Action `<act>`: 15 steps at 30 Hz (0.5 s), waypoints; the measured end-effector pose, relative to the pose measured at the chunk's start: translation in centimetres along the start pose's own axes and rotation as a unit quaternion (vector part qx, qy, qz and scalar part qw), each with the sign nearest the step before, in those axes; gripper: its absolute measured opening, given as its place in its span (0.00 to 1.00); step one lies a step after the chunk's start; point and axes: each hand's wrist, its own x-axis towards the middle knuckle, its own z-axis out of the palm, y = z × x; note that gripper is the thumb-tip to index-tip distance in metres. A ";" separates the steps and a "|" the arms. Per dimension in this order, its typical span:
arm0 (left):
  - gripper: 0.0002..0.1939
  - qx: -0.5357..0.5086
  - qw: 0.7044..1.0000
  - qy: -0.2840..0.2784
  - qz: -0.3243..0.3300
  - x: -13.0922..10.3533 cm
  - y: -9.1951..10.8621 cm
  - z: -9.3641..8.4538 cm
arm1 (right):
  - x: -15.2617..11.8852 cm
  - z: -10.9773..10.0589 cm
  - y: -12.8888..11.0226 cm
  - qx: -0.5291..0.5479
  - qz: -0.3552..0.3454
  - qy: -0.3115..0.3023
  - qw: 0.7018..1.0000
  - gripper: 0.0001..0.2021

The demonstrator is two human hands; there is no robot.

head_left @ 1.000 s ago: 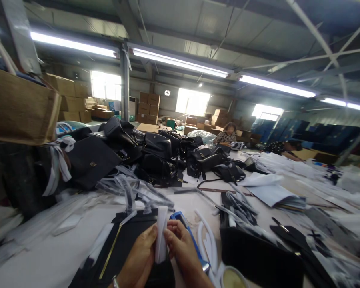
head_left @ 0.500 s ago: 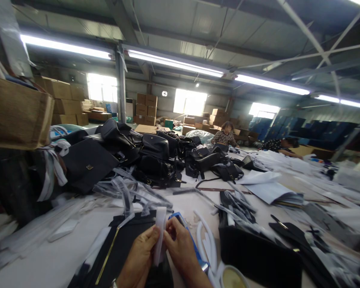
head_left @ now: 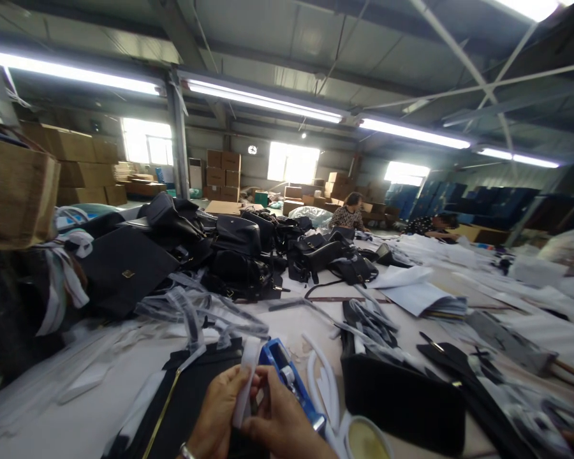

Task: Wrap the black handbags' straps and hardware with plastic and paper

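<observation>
Between my hands stands a whitish, translucent strip (head_left: pixel 247 373), roughly upright. My left hand (head_left: pixel 220 405) pinches it from the left, thumb and fingers closed. From the right, my right hand (head_left: pixel 282 417) has its fingers curled at the strip's lower part; its fingertips are partly hidden. Beneath both hands lies a black bag (head_left: pixel 198 382) with a gold zipper (head_left: pixel 165 408). Just beyond my right hand sits a blue tape dispenser (head_left: pixel 287 376).
White tubing (head_left: pixel 332 382) and a tape roll (head_left: pixel 367 440) lie at the right, beside a black bag (head_left: pixel 402 398). Plastic-wrapped straps (head_left: pixel 191 312) lie ahead, with a heap of black bags (head_left: pixel 239 236) behind. A person (head_left: pixel 348 213) sits across the table.
My right hand has slid down the strip, and its fingers are now curled lower. More of the tape dispenser shows. The whole view has shifted slightly.
</observation>
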 end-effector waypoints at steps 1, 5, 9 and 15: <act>0.17 0.008 1.000 -0.002 -0.001 0.0 0.0 0.1 | 0.1 -0.6 -0.2 0.013 0.011 -0.014 1.000 0.22; 0.19 0.030 0.999 -0.020 0.002 -0.3 0.3 1.4 | 1.6 -2.7 -0.5 0.009 0.019 0.046 0.999 0.11; 0.21 0.066 0.996 -0.039 0.042 -0.8 0.5 2.6 | 2.8 -2.8 -0.5 -0.026 -0.021 0.089 0.995 0.11; 0.24 0.091 0.994 -0.052 -0.020 -1.0 0.8 2.4 | 2.9 -3.0 -1.3 -0.139 -0.006 0.114 0.984 0.11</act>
